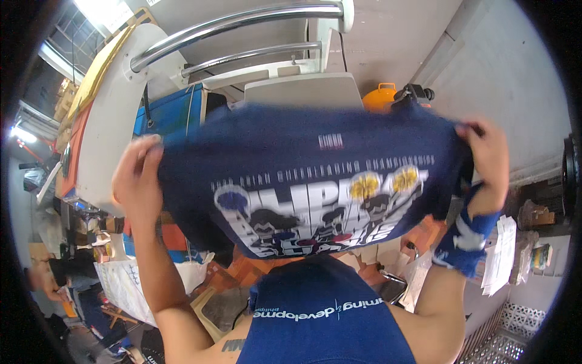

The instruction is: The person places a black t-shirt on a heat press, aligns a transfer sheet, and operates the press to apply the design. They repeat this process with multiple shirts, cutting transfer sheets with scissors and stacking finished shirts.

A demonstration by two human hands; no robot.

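Note:
A navy T-shirt (pixel 291 136) with white lettering and cartoon figures is stretched wide in the air before me. My left hand (pixel 138 173) pinches it at its left end. At the opposite end my right hand (pixel 487 155) grips the cloth, its fingers curled over the edge. The shirt's printed side faces up toward me, and its outline is smeared by motion. Behind it stands a white machine with a pale flat platen (pixel 303 90), whose nearer part the shirt hides.
Curved chrome bars (pixel 242 27) run across the machine's top. A blue box (pixel 176 112) stands at its left, an orange round object (pixel 380 97) at its right. Paper sheets (pixel 500 255) hang by the right wall. At the far left, another person's arm (pixel 45 282) shows.

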